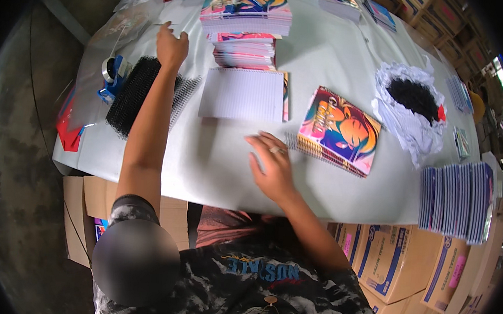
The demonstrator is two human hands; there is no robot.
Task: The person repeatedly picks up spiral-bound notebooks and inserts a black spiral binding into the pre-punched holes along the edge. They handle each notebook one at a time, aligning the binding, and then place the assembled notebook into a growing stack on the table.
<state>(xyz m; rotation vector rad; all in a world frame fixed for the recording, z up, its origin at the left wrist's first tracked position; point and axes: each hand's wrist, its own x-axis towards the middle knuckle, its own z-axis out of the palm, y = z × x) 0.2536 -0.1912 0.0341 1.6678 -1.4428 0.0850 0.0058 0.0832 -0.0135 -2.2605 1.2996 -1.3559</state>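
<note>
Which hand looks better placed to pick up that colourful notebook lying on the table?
The right hand, probably. It rests flat and empty on the white table right beside the colourful notebook, near its spiral edge. The left hand is stretched far across the table, beyond the black spiral bindings, well away from it.

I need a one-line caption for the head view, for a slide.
Left hand reaches past black spiral coils; right hand rests beside a colourful notebook.
</note>
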